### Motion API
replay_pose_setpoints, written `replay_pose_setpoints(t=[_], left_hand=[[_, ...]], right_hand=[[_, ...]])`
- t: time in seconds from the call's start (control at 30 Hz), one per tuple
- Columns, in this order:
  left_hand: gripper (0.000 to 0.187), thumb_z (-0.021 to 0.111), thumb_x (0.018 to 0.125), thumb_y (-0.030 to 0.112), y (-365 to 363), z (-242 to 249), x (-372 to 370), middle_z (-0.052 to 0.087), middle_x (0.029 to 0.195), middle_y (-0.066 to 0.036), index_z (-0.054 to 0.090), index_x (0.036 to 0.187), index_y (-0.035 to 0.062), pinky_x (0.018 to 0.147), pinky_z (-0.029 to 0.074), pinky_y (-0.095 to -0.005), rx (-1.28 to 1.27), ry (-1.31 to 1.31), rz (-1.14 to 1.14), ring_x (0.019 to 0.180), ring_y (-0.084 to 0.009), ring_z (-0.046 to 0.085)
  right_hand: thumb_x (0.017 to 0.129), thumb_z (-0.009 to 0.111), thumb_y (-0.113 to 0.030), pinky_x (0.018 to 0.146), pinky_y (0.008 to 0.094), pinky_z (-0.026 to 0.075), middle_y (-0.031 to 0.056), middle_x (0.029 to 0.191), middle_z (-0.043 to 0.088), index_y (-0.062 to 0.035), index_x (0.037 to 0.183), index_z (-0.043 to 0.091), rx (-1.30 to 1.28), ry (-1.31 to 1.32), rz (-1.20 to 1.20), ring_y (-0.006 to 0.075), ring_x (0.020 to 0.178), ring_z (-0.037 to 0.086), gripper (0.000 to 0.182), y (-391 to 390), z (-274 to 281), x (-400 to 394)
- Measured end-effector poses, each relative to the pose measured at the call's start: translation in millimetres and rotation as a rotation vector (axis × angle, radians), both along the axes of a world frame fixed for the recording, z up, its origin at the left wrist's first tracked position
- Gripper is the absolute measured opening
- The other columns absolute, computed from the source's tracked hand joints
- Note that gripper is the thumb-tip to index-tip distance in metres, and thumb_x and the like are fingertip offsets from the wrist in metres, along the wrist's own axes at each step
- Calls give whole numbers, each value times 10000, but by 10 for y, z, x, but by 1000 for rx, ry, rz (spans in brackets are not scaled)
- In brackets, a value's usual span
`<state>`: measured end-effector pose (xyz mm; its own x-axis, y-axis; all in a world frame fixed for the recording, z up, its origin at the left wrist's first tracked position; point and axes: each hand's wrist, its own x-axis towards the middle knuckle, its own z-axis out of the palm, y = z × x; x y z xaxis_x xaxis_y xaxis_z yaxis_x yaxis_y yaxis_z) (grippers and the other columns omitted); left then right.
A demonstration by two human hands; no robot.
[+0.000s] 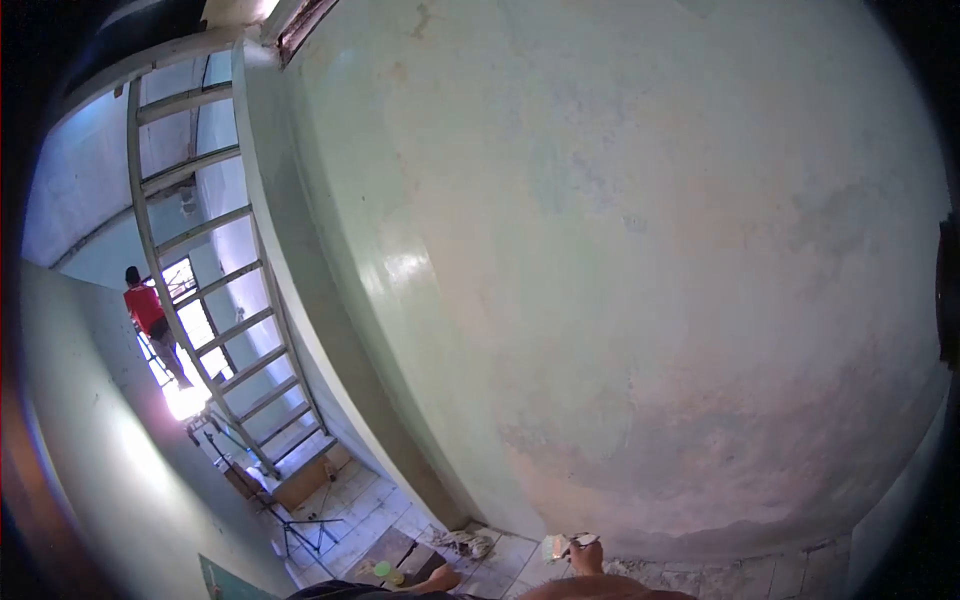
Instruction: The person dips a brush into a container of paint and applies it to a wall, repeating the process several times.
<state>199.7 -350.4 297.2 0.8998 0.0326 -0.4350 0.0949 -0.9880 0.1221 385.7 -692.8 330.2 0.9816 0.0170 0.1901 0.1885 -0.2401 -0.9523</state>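
Observation:
My right hand (586, 556) shows at the bottom edge, low by the foot of the pale green wall (620, 250). It grips a small flat tool (572, 544) with a pale blade, held close to the wall's base. A bit of skin that looks like my left hand (440, 578) shows further left at the bottom edge; its fingers are hidden. The wall fills most of the view, with patchy, worn pinkish areas in its lower part.
A tall ladder (215, 300) leans on the wall at the left. Far off, a person in a red shirt (148, 310) stands by a bright window. On the tiled floor (360, 510) below are a tripod (295, 525), a crumpled rag (465, 543) and a green round thing (385, 571).

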Motion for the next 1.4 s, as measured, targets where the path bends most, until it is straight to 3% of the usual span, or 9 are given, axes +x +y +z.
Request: replay_pose_setpoints(t=[0.2,0.37,0.43,0.53,0.73,0.8,1.03,1.13,1.4], left_hand=[[307,489,821,304,-159,-112,-67,605,989,-166,589,1010,83,801,449,-411,-33,-191,152,926,-297,582],[424,533,777,384,5,-716,-515,579,1046,-195,556,1071,80,876,418,-404,-253,-202,723,1018,-351,529],[458,565,749,387,108,-874,-762,570,1061,-207,544,1086,77,878,416,-409,-296,-170,800,1023,-360,524],[457,573,741,377,263,-1134,-1179,572,1057,-210,547,1081,72,878,418,-406,-346,-174,888,1022,-348,528],[451,585,725,358,832,-1407,-1968,594,1004,-206,556,1040,36,853,438,-374,-355,-142,1055,1000,-333,547],[436,610,728,287,1086,-1658,-2276,619,874,-200,522,1063,24,693,488,-379,-285,-168,971,800,-322,611],[434,613,728,278,1528,-1821,-2891,615,854,-193,518,1064,21,669,482,-374,-470,-6,1134,772,-311,604],[432,614,728,274,1790,-1822,-2637,613,845,-191,516,1065,20,659,479,-372,-536,-20,1066,760,-307,601],[430,617,729,262,2105,-1643,-1149,609,822,-184,512,1066,17,632,471,-366,-674,-50,670,728,-294,593]], right_hand=[[744,615,-107,445,326,476,109,673,614,7,816,580,168,190,40,186,509,596,139,-107,-451,-102],[739,623,-121,512,345,470,101,650,608,-11,791,585,-155,-23,-39,194,527,596,127,-116,-500,-222],[715,603,-215,673,400,474,157,770,636,-23,795,613,-175,141,16,330,770,611,209,-13,-472,-279],[715,618,-231,682,404,468,159,809,635,-27,800,617,-285,161,99,333,792,605,220,283,88,-445],[721,630,-247,671,393,471,148,747,639,-8,788,618,-166,220,84,314,749,617,249,1191,29,-720],[723,630,-252,659,389,474,143,730,639,-5,803,620,-182,276,98,304,727,622,259,1503,-38,-804],[755,603,-310,624,388,481,151,725,643,-15,863,627,-278,318,154,306,699,630,315,2113,308,-1419],[753,597,-355,635,403,477,159,757,643,-27,876,630,-415,99,82,329,726,622,352,2208,226,-1659],[753,551,-456,677,407,482,161,789,640,-59,860,634,-430,257,88,322,776,617,420,2482,150,-1893]])
